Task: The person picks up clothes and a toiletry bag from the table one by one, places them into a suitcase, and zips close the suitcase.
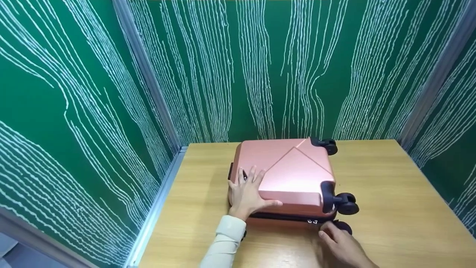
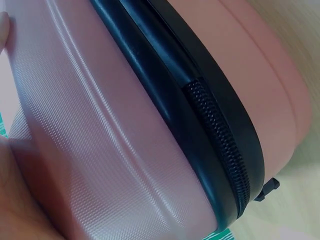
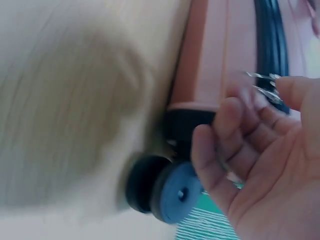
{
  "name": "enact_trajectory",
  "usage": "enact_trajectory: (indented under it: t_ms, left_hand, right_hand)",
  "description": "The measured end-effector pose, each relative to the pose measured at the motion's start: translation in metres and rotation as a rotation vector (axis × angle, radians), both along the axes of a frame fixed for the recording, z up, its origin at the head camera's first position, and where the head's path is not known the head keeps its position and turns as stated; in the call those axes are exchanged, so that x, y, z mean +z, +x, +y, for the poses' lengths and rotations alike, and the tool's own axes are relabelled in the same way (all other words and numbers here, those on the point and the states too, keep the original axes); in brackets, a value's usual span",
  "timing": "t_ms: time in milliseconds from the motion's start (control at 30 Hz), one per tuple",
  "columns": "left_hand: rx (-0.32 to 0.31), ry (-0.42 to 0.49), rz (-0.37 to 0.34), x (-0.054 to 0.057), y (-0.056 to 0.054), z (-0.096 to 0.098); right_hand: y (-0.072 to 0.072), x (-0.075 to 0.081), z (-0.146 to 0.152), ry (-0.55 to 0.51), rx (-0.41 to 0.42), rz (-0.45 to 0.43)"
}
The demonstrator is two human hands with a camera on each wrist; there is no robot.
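Note:
A pink hard-shell suitcase (image 1: 286,167) lies flat on the wooden table, its black wheels (image 1: 346,203) pointing right. My left hand (image 1: 247,193) rests with spread fingers on the near left corner of its upper shell. Along the near side runs a black zipper (image 2: 220,135), and two silver zipper pulls (image 1: 312,222) sit near its right end. Beside these pulls is my right hand (image 1: 342,243), fingers loosely bent and blurred. In the right wrist view, the thumb and fingers are right around the zipper pulls (image 3: 267,92), close to a wheel (image 3: 177,192).
The wooden table (image 1: 394,208) extends on both sides of the suitcase. Green panels (image 1: 253,74) with white wavy lines stand behind and at both sides, joined by grey metal posts (image 1: 148,70). A black handle (image 1: 230,170) shows at the suitcase's left end.

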State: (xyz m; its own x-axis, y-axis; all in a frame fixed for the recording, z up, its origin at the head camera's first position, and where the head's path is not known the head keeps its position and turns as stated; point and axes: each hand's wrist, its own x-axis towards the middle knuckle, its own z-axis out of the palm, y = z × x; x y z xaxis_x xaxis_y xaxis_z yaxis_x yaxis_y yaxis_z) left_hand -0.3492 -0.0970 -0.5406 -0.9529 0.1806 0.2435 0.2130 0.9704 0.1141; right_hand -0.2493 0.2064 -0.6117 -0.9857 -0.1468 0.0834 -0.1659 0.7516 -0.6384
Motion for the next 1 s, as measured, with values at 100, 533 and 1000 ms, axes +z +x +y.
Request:
enact_trajectory:
  t_ms: [100,533,1000]
  left_hand:
    - [-0.011,0.006,-0.009,0.000,-0.007,0.000]
    - [0.015,0.009,-0.034,-0.005,-0.022,-0.013]
    - [-0.003,0.028,0.018,-0.011,-0.016,-0.010]
  right_hand:
    - [-0.001,0.013,0.004,0.011,-0.044,0.025]
    - [-0.040,0.051,-0.005,-0.025,-0.172,0.599]
    - [-0.064,0.034,-0.011,0.248,-0.186,0.446]
